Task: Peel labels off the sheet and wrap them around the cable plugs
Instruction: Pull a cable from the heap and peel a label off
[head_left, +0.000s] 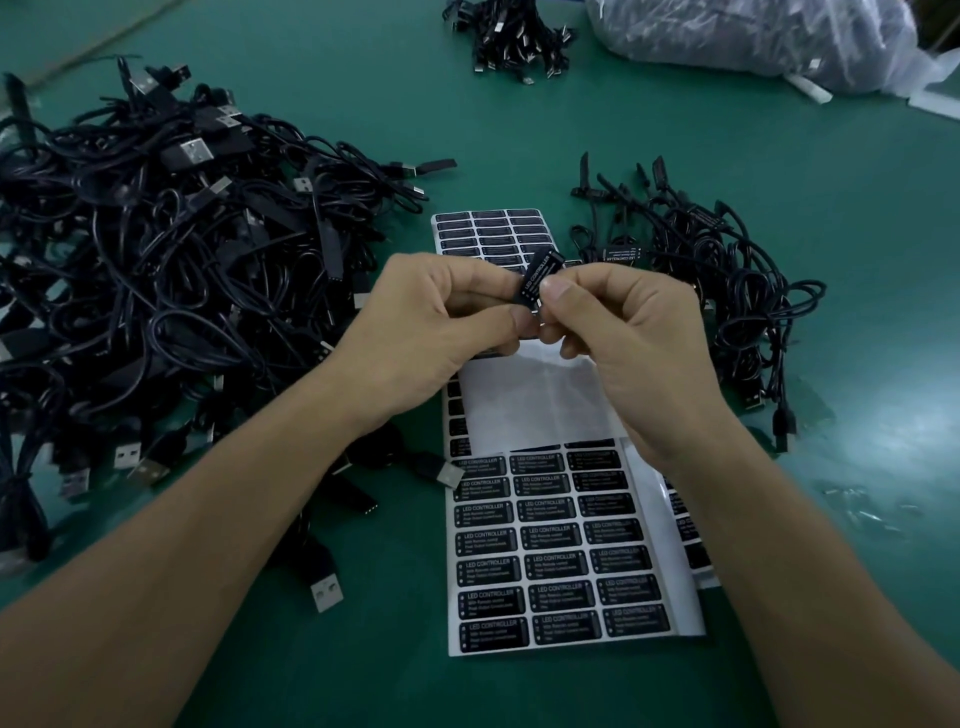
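Above the white label sheet (561, 561), the left hand (431, 332) and right hand (623, 332) pinch one black printed label (537, 275), probably to fold it round a hidden plug.

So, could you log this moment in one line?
left hand: pinches label | right hand: pinches label | sheet: part peeled

Whatever the label (537, 278) was wrapped on was covered by the pinching fingertips of the left hand (441, 322) and right hand (639, 338). The sheet (550, 545) was partly hidden beneath both hands; its smaller print could not be read. A second sheet (688, 551) under the right wrist was mostly covered. The cable heap (156, 260) left of the left hand was cut by the edge. Pale bits (862, 506) right of the right forearm were too blurred to identify.
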